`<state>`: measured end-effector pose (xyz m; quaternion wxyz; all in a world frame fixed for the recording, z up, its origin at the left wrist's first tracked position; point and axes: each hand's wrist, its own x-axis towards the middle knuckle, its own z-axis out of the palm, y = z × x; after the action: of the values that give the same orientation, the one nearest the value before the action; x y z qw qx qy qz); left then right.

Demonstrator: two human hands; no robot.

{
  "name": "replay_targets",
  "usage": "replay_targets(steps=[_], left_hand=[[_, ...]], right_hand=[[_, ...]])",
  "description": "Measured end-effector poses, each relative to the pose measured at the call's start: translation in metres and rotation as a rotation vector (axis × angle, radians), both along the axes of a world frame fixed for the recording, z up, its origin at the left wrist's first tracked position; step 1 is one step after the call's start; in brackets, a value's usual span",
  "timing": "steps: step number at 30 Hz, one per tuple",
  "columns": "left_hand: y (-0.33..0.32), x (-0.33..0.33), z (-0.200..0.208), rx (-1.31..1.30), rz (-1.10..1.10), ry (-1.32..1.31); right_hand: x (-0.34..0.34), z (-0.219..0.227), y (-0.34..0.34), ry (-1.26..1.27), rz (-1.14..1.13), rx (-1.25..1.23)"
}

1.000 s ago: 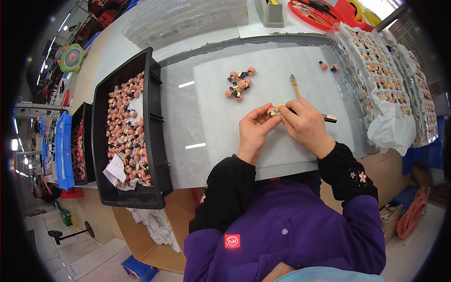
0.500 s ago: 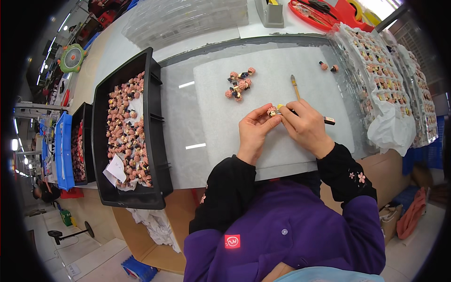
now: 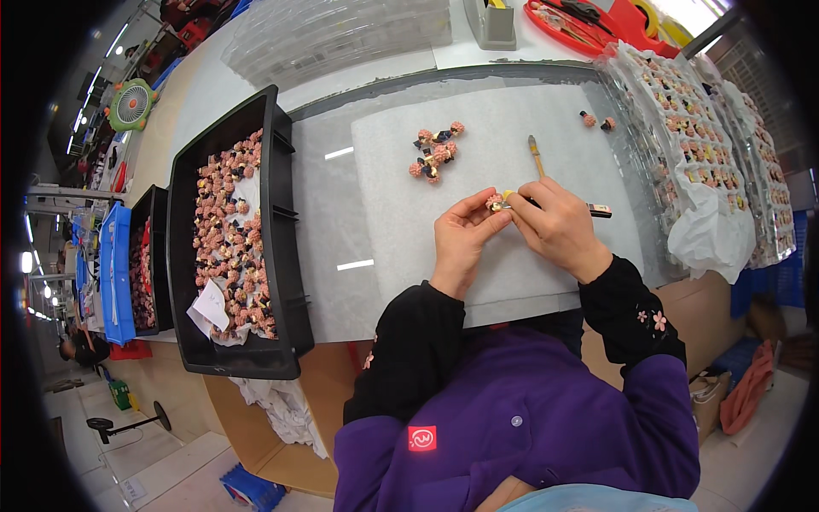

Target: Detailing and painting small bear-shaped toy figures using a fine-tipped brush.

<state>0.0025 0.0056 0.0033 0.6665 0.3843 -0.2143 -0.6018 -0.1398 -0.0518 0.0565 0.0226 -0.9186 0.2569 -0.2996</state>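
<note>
Over the white sheet (image 3: pixel 409 230), my left hand (image 3: pixel 463 241) pinches a small figurine (image 3: pixel 495 202) with pink curly hair between thumb and fingertips. My right hand (image 3: pixel 556 224) grips a slim black-handled tool (image 3: pixel 601 211), its metallic tip at the figurine. The exact kind of tool cannot be made out. Something small and yellow shows by the right fingertips. A cluster of similar figurines (image 3: pixel 436 154) with dark bodies lies beyond my left hand. Beyond my right hand lies a thin brush (image 3: pixel 535 154). Two more small pieces (image 3: pixel 589 120) rest farther right.
To the left stands a black crate (image 3: pixel 286 247) full of figurines, with a white paper slip (image 3: pixel 211 305) on top. Packed trays of figurines (image 3: pixel 695 136) are at the right. Clear plastic trays (image 3: pixel 341 38) and a red tool tray (image 3: pixel 559 30) sit along the back.
My right hand has shifted slightly, and the tool's rear end has moved a little up and to the right. My left hand keeps its pinch on the figurine.
</note>
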Motion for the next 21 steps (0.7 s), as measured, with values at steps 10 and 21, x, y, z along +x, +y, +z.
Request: replay_targets(steps=[10, 21], left_hand=[[0.0005, 0.0004, 0.0022, 0.002, -0.014, 0.001], [0.0005, 0.0005, 0.0018, 0.005, -0.017, 0.015]], right_hand=[[-0.0004, -0.0013, -0.0029, 0.011, 0.019, -0.060], [-0.0004, -0.0011, -0.0036, -0.008, 0.025, -0.070]])
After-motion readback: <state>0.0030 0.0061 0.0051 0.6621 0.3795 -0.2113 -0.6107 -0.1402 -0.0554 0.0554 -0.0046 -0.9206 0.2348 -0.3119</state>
